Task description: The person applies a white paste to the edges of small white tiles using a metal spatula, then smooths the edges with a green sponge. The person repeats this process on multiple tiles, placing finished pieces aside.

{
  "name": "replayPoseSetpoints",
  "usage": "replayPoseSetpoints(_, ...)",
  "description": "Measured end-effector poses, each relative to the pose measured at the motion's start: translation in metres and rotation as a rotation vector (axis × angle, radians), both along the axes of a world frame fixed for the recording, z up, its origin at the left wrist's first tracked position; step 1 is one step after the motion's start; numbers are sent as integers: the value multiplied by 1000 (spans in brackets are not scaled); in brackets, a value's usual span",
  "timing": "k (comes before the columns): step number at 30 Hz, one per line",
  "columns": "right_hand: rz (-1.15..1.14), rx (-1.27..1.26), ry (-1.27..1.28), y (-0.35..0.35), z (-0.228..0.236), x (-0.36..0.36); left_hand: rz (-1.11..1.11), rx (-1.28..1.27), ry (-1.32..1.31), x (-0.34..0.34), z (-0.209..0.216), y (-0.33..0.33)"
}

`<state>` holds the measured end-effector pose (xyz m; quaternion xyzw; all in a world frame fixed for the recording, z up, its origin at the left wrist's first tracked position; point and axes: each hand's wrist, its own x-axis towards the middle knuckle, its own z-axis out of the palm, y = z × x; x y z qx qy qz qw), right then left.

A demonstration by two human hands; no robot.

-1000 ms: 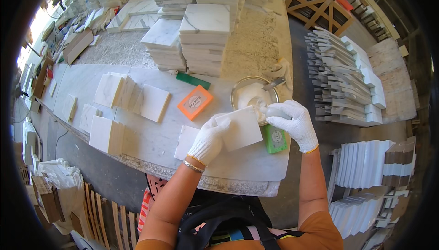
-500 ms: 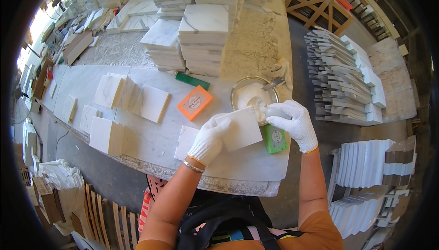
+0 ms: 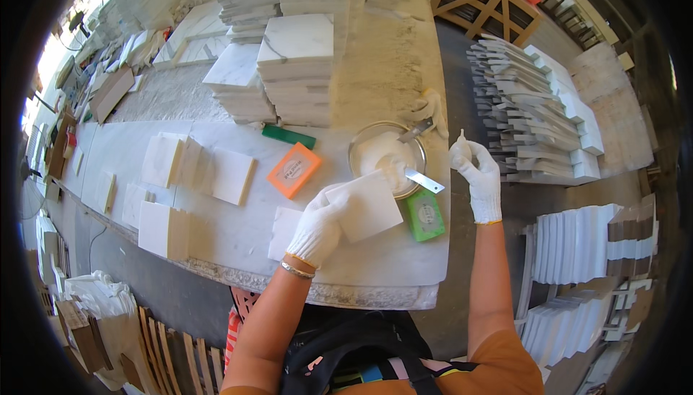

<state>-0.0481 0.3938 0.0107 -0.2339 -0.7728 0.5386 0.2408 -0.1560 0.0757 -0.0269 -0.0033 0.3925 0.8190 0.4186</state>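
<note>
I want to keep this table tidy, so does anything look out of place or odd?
Mildly: a metal blade juts past the rim of the bowl, unheld, so it looks loosely placed and might get knocked.

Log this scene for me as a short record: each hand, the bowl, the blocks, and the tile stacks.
Left hand: gloved, gripping a white tile
Right hand: gloved, pinching a small pale thing with a pointed tip, kind unclear
Bowl: round, white stuff inside, two flat tools in it
Blocks: orange, bright green, dark green
Tile stacks: behind the dark green block
</note>
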Motion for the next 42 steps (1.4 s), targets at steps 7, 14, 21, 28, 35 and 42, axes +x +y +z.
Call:
replayPoseSetpoints(7,29,56,-135,-13,-9,-17,-3,-4,30,-2,-11,-2)
replayPoseSetpoints(14,-5,142,-123,-14,-10,-10,0,32,28,-2,-12,-3)
replayPoseSetpoints(21,-163,267,-109,-51,17,18,5,6,9,-4,-17,-3)
replayPoseSetpoints(28,117,545,-254,-81,35,-1,22,-51,-20,-13,-1,-2)
replayPoseSetpoints(35,163,444,-190,-72,20,-11,-42,-299,276,-52,62,-7)
replayPoseSetpoints(42,135,76,-290,-70,16,-11,-293,-805,1615,-72,152,35)
